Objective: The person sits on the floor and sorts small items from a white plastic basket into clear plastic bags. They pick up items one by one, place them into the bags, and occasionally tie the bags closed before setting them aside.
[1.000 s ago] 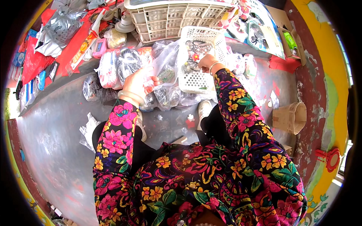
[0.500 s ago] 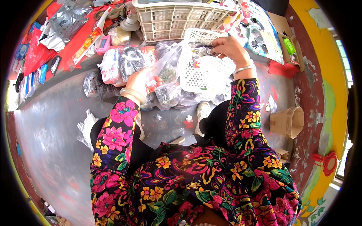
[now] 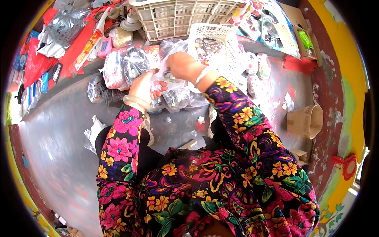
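Both hands at a clear plastic bag

Filled plastic bags (image 3: 175, 98) lie on the floor just beyond the person's shoes, close enough to reach without stretching. The left hand (image 3: 143, 90) is at the near left side of the clear plastic bag (image 3: 167, 76), fingers curled, probably steadying its mouth; whether that grip pinches film, I cannot tell. The right hand (image 3: 183, 66) is over the bag, its fingertips hidden, so its grip is unclear. A white basket (image 3: 231, 59) of small trinkets stands just beside it, seemingly for easy reach. Beyond sits a cream crate (image 3: 189, 21).
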{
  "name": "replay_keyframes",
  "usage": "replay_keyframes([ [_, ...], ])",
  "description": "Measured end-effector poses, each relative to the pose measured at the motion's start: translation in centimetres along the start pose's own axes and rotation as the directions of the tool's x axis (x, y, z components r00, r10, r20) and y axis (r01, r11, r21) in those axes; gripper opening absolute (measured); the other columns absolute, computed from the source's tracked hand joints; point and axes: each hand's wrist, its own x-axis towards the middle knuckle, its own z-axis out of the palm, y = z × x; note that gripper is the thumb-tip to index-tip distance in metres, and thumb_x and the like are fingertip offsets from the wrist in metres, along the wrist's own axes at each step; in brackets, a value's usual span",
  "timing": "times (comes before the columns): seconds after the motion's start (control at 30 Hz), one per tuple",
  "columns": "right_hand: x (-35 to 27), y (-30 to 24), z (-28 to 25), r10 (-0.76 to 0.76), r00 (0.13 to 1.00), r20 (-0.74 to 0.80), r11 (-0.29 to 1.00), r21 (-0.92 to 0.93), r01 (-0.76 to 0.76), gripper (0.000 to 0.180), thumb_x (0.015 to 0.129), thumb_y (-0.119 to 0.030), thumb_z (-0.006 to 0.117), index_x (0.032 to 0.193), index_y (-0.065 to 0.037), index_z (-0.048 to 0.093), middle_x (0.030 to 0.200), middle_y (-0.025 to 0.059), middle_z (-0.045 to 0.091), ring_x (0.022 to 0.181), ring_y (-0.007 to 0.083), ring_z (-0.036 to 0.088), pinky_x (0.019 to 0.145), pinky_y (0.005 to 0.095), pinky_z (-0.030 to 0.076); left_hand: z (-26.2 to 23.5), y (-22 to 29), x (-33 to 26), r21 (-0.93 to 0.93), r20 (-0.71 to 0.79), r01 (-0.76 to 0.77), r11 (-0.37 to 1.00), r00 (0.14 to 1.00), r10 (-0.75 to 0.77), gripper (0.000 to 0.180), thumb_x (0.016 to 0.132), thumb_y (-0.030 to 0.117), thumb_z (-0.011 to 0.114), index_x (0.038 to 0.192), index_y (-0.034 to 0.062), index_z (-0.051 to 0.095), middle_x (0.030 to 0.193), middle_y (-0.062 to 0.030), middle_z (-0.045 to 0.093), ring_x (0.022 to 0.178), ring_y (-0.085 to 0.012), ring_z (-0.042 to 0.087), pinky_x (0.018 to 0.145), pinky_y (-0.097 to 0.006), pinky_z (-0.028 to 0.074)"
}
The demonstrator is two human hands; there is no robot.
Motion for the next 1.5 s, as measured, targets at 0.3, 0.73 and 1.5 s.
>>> replay_keyframes([
  [0.3, 0.5, 3.1, -3.6, 0.005, 0.986, 0.166, 0.851, 0.517, -0.091, 0.023, 0.07, -0.011, 0.05, 0.086, -0.001, 0.063, 0.077, 0.015, 0.063, 0.063, 0.0234, 0.061, 0.056, 0.0306, 0.049, -0.5, 0.2, -1.0, -0.05, 0.001, -0.023, 0.999, 1.0, 0.023, 0.038, 0.086, 0.03, 0.046, 0.114, 0.0048, 0.047, 0.071, -0.0117, 0.058, 0.062, -0.02, 0.059, 0.046, -0.022, 0.043],
  [0.73, 0.1, 17.1, 7.0, 0.536, 0.841, -0.079, 0.844, 0.032, -0.535, 0.027, 0.066, -0.026, 0.058, 0.08, -0.004, 0.064, 0.087, 0.0165, 0.061, 0.085, 0.0308, 0.059, 0.077, 0.0383, 0.045, 0.6, 0.8, -0.8, -0.098, -0.037, 0.001, 0.995, 0.999, -0.004, 0.028, 0.081, 0.027, 0.055, 0.103, 0.009, 0.056, 0.068, -0.0096, 0.058, 0.06, -0.0186, 0.058, 0.045, -0.022, 0.041],
  [1.5, -1.5, 4.4, -4.9, -0.235, 0.954, -0.186, 0.867, 0.403, 0.293, 0.013, 0.069, -0.015, 0.061, 0.077, -0.006, 0.057, 0.067, 0.0065, 0.059, 0.062, 0.019, 0.056, 0.06, 0.03, 0.044, 0.1, -0.5, -1.4, 0.003, 0.032, -0.179, 0.984, 0.983, 0.178, 0.035, 0.086, 0.032, 0.044, 0.11, 0.0069, 0.05, 0.07, -0.0123, 0.059, 0.059, -0.0185, 0.059, 0.044, -0.022, 0.044],
])
